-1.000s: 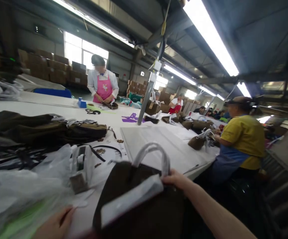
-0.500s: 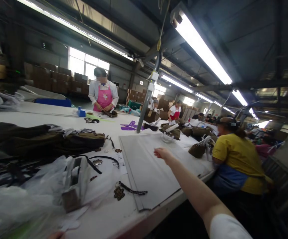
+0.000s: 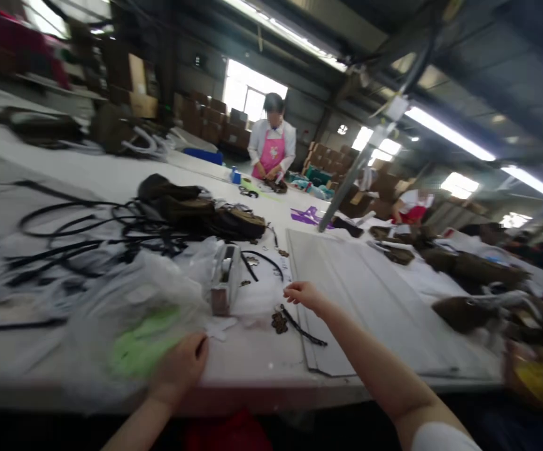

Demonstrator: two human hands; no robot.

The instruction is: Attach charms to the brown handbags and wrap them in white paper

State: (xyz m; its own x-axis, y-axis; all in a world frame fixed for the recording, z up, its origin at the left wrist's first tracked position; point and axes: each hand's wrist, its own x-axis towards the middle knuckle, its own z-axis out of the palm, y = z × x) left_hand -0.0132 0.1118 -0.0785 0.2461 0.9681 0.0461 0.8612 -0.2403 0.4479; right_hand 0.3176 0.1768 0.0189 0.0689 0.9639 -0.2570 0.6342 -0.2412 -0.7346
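I've brought the right hand (image 3: 305,297) from over the middle of the white board (image 3: 369,326) to its left side; the left hand (image 3: 180,364) has come fully into view.
The flower charm (image 3: 279,322) lies toward the near edge of the counter (image 3: 247,363), its dark strap (image 3: 302,332) crossing onto the board. I'd expect it light, the strap supple: pinch mid-strap. Both hands' fingers curl; whether they grip anything, I can't tell.

The right fingers (image 3: 294,292) are near a flower charm (image 3: 279,323), the left fingers (image 3: 200,352) by a plastic bag (image 3: 163,285).
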